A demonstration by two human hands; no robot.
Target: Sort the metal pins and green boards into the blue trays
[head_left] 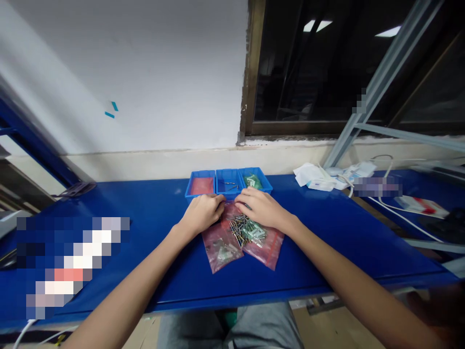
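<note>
My left hand (pixel 204 212) is closed, its fingers curled at the far edge of the pink plastic bags. Opposite it, my right hand (pixel 262 208) bends over the far side of the same pile, fingers drawn in against the pink plastic. Between the hands a pink bag (pixel 229 210) shows; the fingertips are partly hidden. A heap of metal screws (pixel 240 230) and a small clear-green packet (pixel 256 232) lie on a pink zip bag (pixel 269 249). Left of it, another pink bag (pixel 214 261) has small pale pieces inside.
Behind my hands stand three blue bins: one with pink bags (pixel 202 185), one with a few long screws (pixel 229 184), one with green packets (pixel 253 181). The blue table (pixel 156 203) meets a wall. White crumpled plastic (pixel 316 176) and cables (pixel 387 198) lie at right.
</note>
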